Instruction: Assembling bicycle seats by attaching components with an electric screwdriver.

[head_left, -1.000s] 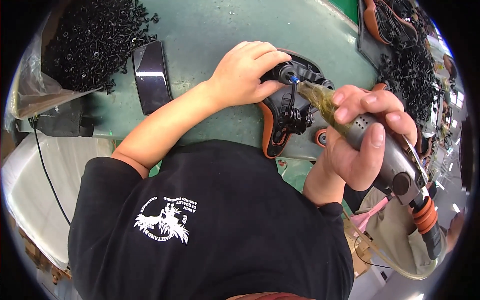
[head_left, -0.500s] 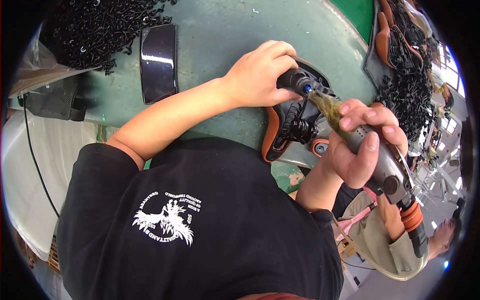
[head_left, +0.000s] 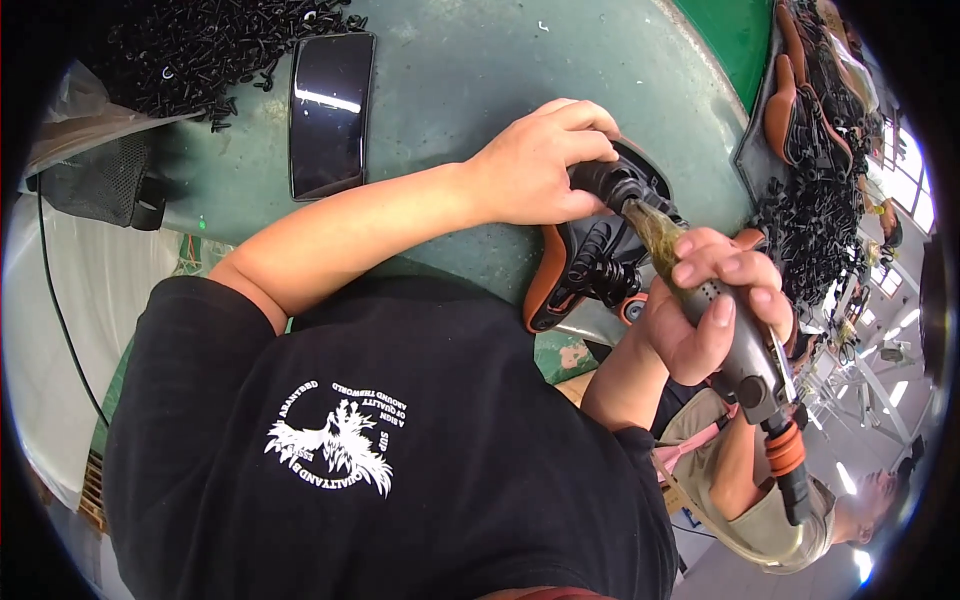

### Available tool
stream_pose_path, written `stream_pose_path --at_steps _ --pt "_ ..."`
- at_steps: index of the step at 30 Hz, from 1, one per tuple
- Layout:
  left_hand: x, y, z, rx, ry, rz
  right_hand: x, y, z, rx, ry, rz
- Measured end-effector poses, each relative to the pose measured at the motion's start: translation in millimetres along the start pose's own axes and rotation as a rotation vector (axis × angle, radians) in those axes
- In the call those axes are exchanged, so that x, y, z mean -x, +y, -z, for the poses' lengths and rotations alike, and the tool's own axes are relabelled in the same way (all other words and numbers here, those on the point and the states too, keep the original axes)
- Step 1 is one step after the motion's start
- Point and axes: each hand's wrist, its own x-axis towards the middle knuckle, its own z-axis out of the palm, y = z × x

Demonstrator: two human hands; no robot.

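Upper left, black screws (head_left: 215, 60) heap near a glossy phone (head_left: 330, 130) on the worn green counter (head_left: 460, 85). Near centre, our left hand (head_left: 545, 165) closes round a black tube (head_left: 602, 183) on the orange-edged seat (head_left: 590, 265); our right hand (head_left: 712, 305) wraps the grey driver (head_left: 748, 360), its taped nose (head_left: 655, 232) now hiding the blue tip seen earlier. Far right lie more seats (head_left: 782, 115), then windows (head_left: 902, 170).

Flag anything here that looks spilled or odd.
A few black screws lie loose outside the heap, near the phone at upper left, so they look spilled. The yellowish wrap on the power tool looks crumpled.
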Motion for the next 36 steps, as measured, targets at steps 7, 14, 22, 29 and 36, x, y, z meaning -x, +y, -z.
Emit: stream_pose_path --at_steps 7,14,22,29,36 --pt "2 -4 -5 0.088 0.028 0.011 4 5 -6 0.106 -0.043 0.056" --pt "0 -2 -2 0.093 0.018 0.035 -21 17 -25 0.083 -0.014 -0.027" --pt "5 16 25 0.03 -0.173 -0.002 -12 -19 -8 0.064 -0.228 -0.039" --pt "-5 23 167 -1.205 -0.057 0.091 -40 -76 -23 -0.849 -0.533 0.067" --pt "22 21 179 -1.112 -0.14 0.27 -76 -81 -21 -1.004 -0.819 0.031"
